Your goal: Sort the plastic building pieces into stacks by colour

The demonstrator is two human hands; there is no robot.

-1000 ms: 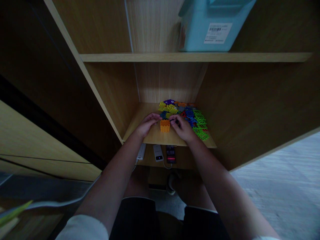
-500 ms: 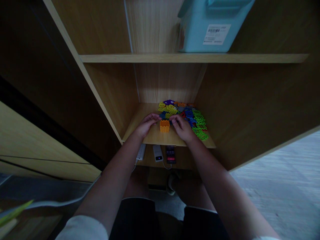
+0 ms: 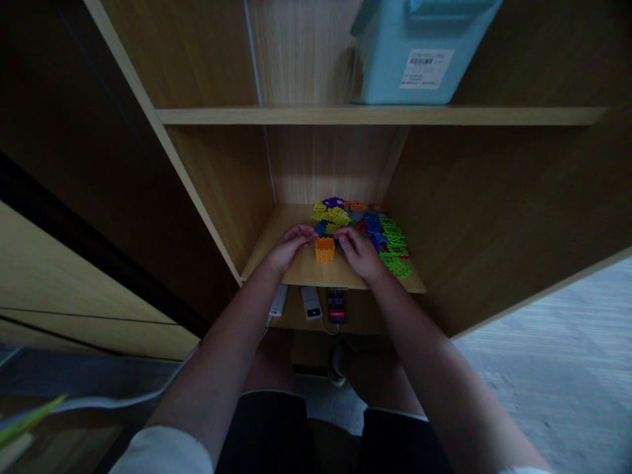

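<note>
Our left hand (image 3: 290,247) and right hand (image 3: 363,253): fingers released, loosely bent | orange box (image 3: 324,251) between them on shelf (image 3: 296,271) | coloured pieces (image 3: 374,226) behind

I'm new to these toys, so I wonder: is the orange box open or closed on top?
Open: the orange box shows its inner wall above the front rim. Its bottom is hidden.
</note>
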